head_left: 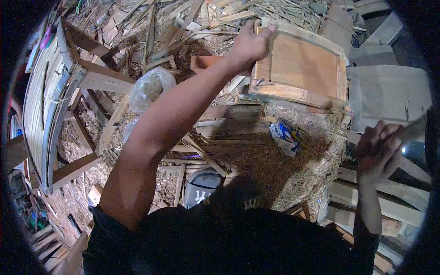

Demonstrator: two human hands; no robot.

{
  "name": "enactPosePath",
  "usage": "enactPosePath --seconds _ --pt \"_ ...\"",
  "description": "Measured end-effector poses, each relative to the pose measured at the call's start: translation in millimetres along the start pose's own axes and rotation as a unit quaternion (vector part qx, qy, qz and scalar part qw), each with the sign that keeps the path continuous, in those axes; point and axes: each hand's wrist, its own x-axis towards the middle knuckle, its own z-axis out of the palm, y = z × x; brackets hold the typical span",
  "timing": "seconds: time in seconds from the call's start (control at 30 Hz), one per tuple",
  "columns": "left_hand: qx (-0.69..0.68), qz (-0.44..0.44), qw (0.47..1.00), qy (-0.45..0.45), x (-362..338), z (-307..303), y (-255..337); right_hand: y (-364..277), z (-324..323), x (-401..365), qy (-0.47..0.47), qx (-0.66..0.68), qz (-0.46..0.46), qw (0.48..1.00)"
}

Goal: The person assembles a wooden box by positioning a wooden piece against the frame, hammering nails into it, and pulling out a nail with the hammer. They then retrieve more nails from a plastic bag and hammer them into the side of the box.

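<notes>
A wooden framed panel [302, 64], like a small cabinet door, lies tilted on a heap in the upper middle. My left hand [253, 43] is closed around its upper left corner, with the thumb on the frame. A small nail-like metal piece [260, 82] stands out of the panel's near left corner. Off to the right, my right hand [378, 149] is closed in a fist around a flat, greyish, blade-like piece [415, 128]. Blur and the dark view edge hide what kind of thing it is.
Another framed panel [389, 96] leans at the right, above stacked boards [389, 197]. A wooden stool-like frame [50, 105] lies on its side at left. Near it is a clear plastic bag [149, 89]. A blue-white wrapper [285, 136] rests on sawdust, and scrap strips litter the back.
</notes>
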Motion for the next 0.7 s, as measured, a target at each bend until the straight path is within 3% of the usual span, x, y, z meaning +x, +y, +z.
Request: enactPosePath --seconds 0.03,0.07,0.1,0.13,0.17,0.2,0.27,0.3,0.33,0.4,0.43,0.47,0.5,0.53,0.57,0.6,0.67,0.7 --pt "-0.015 -0.007 1.000 -0.014 -9 -1 14 30 -28 -14 -0.097 -0.201 -0.079 0.971" --pt "-0.017 -0.007 1.000 -0.016 -9 1 8 36 -21 -19 -0.189 -0.391 -0.154 0.888" --pt "-0.052 0.016 0.998 -0.019 -8 2 4 34 -8 -22 -0.276 -0.526 -0.072 0.801" --pt "-0.086 0.040 0.995 -0.022 -5 2 2 23 28 -21 -0.351 -0.641 0.011 0.683" --pt "-0.054 0.008 0.998 -0.017 -6 0 5 23 23 -23 -0.346 -0.594 0.044 0.725" --pt "-0.053 0.007 0.999 -0.011 -2 -4 3 18 23 -17 -0.351 -0.592 0.043 0.724" --pt "-0.001 -0.019 0.999 -0.031 3 -3 1 0 20 -11 -0.281 -0.568 -0.018 0.773" --pt "-0.012 0.006 0.999 -0.030 1 -2 -1 1 13 -5 -0.229 -0.563 -0.105 0.788" --pt "-0.011 0.007 0.999 -0.031 1 0 -1 -4 9 -2 -0.228 -0.562 -0.105 0.788" --pt "-0.043 -0.025 0.999 0.005 -1 3 -2 -18 7 1 -0.098 -0.399 -0.025 0.911" --pt "-0.042 -0.027 0.999 0.005 -2 0 -1 -18 16 -3 -0.058 -0.226 -0.054 0.971" --pt "-0.036 -0.025 0.999 -0.024 -2 -3 2 3 -3 -11 -0.057 -0.227 -0.052 0.971" --pt "-0.032 -0.021 0.998 -0.053 -2 -5 5 41 -37 -23 -0.109 -0.350 -0.178 0.913" --pt "-0.033 -0.022 0.998 -0.055 -7 -3 8 60 -56 -30 -0.158 -0.461 -0.297 0.821" --pt "-0.030 -0.041 0.998 -0.028 -13 -1 12 27 -5 -17 -0.388 -0.602 -0.174 0.676" --pt "-0.028 -0.055 0.998 0.000 -14 0 18 24 8 -19 -0.386 -0.604 -0.179 0.674" --pt "-0.013 -0.039 0.999 -0.010 1 -2 7 22 22 -26 -0.345 -0.604 0.056 0.716" --pt "0.003 -0.031 0.999 -0.021 4 -3 -4 10 26 -25 -0.317 -0.565 0.064 0.759"
